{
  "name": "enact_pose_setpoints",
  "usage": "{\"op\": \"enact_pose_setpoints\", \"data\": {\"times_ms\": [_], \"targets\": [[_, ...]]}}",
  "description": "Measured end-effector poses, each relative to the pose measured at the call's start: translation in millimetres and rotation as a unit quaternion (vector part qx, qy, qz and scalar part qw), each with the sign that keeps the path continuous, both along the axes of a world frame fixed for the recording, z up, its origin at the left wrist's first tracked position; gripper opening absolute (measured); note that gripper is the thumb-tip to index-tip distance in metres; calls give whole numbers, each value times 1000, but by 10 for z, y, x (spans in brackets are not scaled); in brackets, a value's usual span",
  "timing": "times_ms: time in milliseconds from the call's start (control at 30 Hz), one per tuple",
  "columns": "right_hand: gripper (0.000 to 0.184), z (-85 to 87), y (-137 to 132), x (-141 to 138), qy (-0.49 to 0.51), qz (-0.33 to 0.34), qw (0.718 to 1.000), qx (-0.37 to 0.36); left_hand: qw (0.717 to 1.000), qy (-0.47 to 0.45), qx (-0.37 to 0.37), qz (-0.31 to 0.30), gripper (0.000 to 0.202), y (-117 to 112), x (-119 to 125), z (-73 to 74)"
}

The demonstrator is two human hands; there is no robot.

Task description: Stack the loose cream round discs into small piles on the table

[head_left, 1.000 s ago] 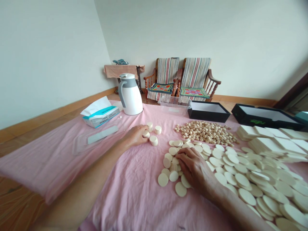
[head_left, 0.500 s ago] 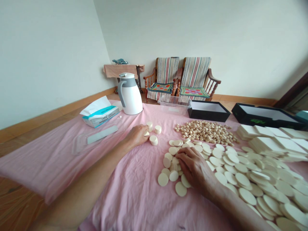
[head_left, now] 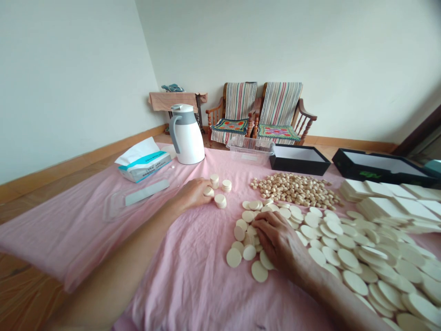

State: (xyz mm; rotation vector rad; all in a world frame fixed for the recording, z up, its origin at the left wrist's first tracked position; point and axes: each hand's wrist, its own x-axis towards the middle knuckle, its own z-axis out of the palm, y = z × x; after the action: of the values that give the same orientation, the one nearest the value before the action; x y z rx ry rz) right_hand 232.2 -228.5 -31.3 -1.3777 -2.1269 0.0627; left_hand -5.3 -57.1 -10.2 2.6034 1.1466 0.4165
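My left hand point(head_left: 193, 194) has its thumb and fingers closed around a short stack of round wooden discs point(head_left: 208, 191) on the pink cloth. Three more small stacks stand close by: one behind point(head_left: 214, 180), one to the right point(head_left: 226, 185) and one in front point(head_left: 220, 201). My right hand point(head_left: 278, 233) rests at the left edge of a wide heap of loose pale discs point(head_left: 347, 257). Its fingers curl down onto several discs point(head_left: 250, 239), and the thumb is hidden beneath the hand.
Behind the heap lie many small wooden beads point(head_left: 292, 188) and square white slabs in piles point(head_left: 386, 209). Black boxes point(head_left: 299, 166) and a clear plastic tub point(head_left: 251, 154) line the far side. A white jug point(head_left: 190, 140), a tissue pack point(head_left: 144, 165) and a clear lid point(head_left: 138, 197) are leftward.
My left hand has shifted slightly left, and more of the stack at its fingertips shows. My right hand has barely moved on the discs.
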Motion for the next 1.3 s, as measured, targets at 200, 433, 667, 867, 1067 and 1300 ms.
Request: {"op": "enact_pose_setpoints", "data": {"times_ms": [200, 433, 667, 867, 1067, 1300], "targets": [[23, -25, 7, 8, 2, 3, 1000, -4, 998, 9, -9, -59, 32, 24, -194, 200], [23, -21, 10, 9, 2, 4, 1000, 8, 996, -10, 1, -92, 28, 56, -165, 140], [22, -16, 6, 9, 0, 1, 1000, 10, 998, -8, 0, -64, 20, 49, -133, 137], [23, -33, 9, 13, 0, 2, 1000, -3, 998, -3, 14, -56, 17, 56, -118, 124], [23, -29, 4, 9, 5, 4, 1000, -11, 999, -13, 39, -30, 27, 41, -130, 161], [22, -10, 2, 2, 8, 1, 1000, -10, 996, -43, 0, -76, 22, -166, 30, 250]]}}
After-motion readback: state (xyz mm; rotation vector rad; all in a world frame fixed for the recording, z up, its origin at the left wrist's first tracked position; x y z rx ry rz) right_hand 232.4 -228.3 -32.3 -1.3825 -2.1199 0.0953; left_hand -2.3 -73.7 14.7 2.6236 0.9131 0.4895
